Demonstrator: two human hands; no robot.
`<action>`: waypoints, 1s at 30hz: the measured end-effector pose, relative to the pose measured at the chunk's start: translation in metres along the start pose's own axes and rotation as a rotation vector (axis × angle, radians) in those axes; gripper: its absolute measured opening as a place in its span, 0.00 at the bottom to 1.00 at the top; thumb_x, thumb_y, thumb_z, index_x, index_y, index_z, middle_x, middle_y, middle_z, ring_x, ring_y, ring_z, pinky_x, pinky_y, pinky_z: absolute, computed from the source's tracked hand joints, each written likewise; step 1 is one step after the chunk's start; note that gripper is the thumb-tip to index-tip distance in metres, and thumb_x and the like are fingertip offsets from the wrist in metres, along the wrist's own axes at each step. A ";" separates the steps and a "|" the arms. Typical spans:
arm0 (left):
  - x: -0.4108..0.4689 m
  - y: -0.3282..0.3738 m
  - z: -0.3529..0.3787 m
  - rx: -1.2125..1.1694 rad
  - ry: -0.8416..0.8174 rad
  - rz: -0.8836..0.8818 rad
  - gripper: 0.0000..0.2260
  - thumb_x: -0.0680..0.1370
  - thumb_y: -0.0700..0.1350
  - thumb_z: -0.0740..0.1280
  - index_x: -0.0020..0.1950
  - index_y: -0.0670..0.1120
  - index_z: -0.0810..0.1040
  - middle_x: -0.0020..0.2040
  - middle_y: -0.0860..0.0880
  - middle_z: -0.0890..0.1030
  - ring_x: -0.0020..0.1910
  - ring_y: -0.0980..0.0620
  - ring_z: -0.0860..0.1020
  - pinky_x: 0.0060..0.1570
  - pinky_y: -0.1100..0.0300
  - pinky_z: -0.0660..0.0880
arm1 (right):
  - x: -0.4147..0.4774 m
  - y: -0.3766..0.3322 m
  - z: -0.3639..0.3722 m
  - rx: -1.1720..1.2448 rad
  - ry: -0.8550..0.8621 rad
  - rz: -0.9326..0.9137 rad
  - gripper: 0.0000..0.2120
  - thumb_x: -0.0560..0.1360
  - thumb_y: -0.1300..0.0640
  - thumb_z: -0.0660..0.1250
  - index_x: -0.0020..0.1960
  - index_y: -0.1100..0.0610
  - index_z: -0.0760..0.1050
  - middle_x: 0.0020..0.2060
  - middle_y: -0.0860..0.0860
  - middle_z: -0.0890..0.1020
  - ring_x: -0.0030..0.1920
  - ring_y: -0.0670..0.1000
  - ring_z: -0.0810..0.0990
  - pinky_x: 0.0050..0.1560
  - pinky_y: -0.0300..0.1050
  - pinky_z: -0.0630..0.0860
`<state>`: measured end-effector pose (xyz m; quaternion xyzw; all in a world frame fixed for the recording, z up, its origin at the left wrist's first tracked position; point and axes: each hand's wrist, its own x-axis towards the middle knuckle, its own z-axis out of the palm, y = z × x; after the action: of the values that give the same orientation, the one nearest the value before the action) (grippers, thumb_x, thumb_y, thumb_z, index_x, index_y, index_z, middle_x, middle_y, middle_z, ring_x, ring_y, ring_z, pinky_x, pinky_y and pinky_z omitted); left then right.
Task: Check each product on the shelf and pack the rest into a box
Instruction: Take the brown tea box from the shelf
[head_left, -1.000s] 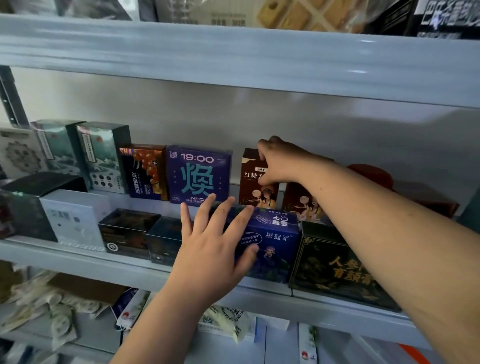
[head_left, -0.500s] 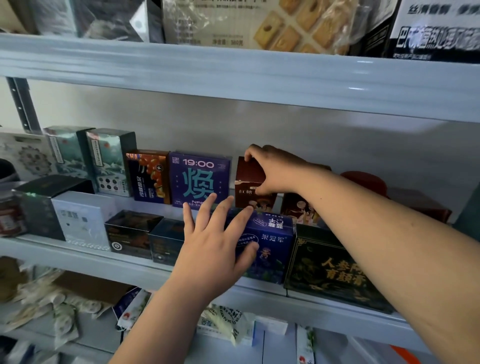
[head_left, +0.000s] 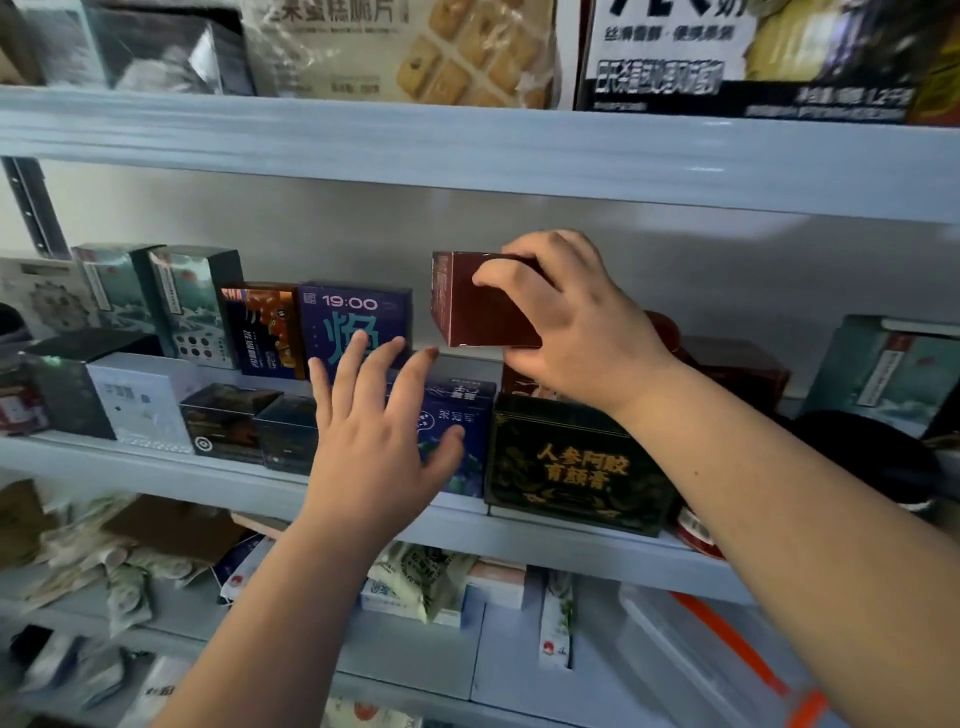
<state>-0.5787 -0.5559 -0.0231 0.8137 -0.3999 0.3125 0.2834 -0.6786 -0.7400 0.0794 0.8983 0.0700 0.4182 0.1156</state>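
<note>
One dark red rectangular cardboard box (head_left: 483, 306) is gripped in our right hand (head_left: 576, 327): the thumb lies across its near face and the fingers curl over its top edge. The box is held up, slightly tilted, above the row of products and under the pale grey upper shelf board (head_left: 467, 156).

Just left of the grip stands a purple square carton printed "19:00" (head_left: 353, 317), and further left an orange-and-black carton (head_left: 262, 332). Below the grip and towards us sits a black box with gold characters (head_left: 576, 462), at the front of the pale grey metal shelf (head_left: 156, 467). Behind that black box, right under our right wrist, a brown box is mostly hidden.

Below and left of the grip, our left hand (head_left: 374, 441) holds nothing; its fingers are straight and spread, pointing up at the purple carton. It is raised in front of a dark blue carton with white characters (head_left: 467, 410), which stands touching the black box's left side. The thumb overlaps the blue carton's front, but we cannot tell whether it touches.

Far left of the grip stand tall green-and-white illustrated cartons (head_left: 197, 306), with a white box (head_left: 140, 400) in front of them.
</note>
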 end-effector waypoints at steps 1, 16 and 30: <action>-0.003 0.008 -0.004 -0.021 0.027 -0.014 0.32 0.75 0.56 0.67 0.76 0.46 0.66 0.74 0.42 0.69 0.80 0.38 0.56 0.78 0.33 0.44 | -0.006 -0.001 -0.011 0.008 0.026 -0.018 0.32 0.70 0.57 0.80 0.67 0.50 0.66 0.64 0.59 0.74 0.66 0.61 0.68 0.48 0.62 0.82; -0.063 0.066 -0.087 -0.827 -0.084 -0.260 0.40 0.69 0.58 0.77 0.77 0.64 0.61 0.74 0.53 0.68 0.72 0.53 0.72 0.67 0.45 0.76 | -0.077 -0.045 -0.136 0.712 0.064 0.179 0.27 0.71 0.54 0.80 0.66 0.39 0.75 0.67 0.44 0.74 0.68 0.39 0.72 0.64 0.32 0.73; -0.147 0.030 -0.102 -1.684 -0.122 -0.878 0.23 0.74 0.52 0.69 0.65 0.43 0.77 0.55 0.41 0.85 0.47 0.45 0.86 0.38 0.50 0.83 | -0.129 -0.180 -0.048 1.379 -0.186 0.899 0.24 0.73 0.32 0.70 0.65 0.43 0.78 0.59 0.47 0.85 0.60 0.46 0.84 0.62 0.52 0.80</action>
<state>-0.7033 -0.4289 -0.0589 0.4347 -0.1666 -0.2557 0.8473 -0.8032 -0.5881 -0.0336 0.7409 -0.0649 0.2118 -0.6340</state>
